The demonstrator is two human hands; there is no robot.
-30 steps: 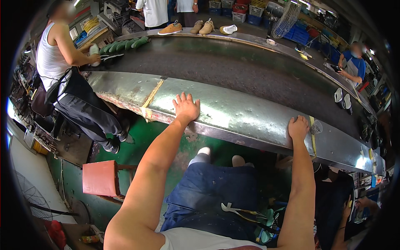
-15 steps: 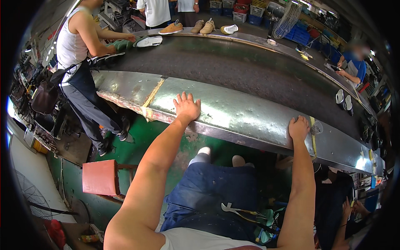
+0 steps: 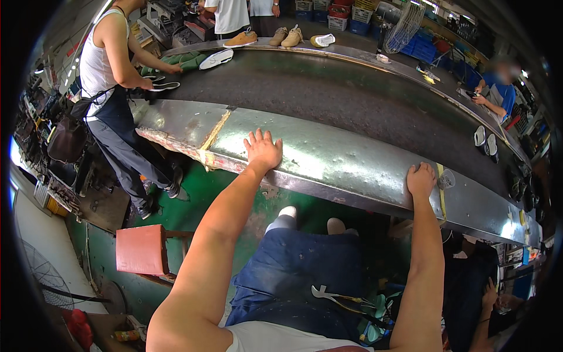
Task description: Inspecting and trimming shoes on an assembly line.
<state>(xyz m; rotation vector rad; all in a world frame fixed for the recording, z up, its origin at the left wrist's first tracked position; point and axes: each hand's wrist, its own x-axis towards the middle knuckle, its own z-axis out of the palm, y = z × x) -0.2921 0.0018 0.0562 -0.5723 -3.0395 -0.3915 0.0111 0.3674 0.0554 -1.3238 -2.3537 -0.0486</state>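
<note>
My left hand (image 3: 265, 151) lies on the shiny metal ledge (image 3: 346, 154) along the near side of a conveyor, its fingers spread and nothing in it. Further right along the same ledge rests my right hand (image 3: 421, 179), palm down with the fingers a little bent and holding nothing. Just beside it sit a small clear plastic cup (image 3: 447, 179) and a strip of yellow tape (image 3: 441, 196). A pair of pincers (image 3: 324, 293) lies across the dark blue apron (image 3: 299, 264) on my lap.
The dark belt (image 3: 328, 97) carries a white-soled shoe (image 3: 217, 59) and a pair of shoes (image 3: 485, 142). At left stands a co-worker (image 3: 108, 70); another person (image 3: 497, 97) sits far right. Tan shoes (image 3: 291, 37) line the far ledge. A red-topped stool (image 3: 141, 249) stands left of me.
Shoes on the belt have shifted slightly, the left white-soled one to the right. The co-worker's hands have come apart, one now at a shoe nearer the near ledge. My hands stay still.
</note>
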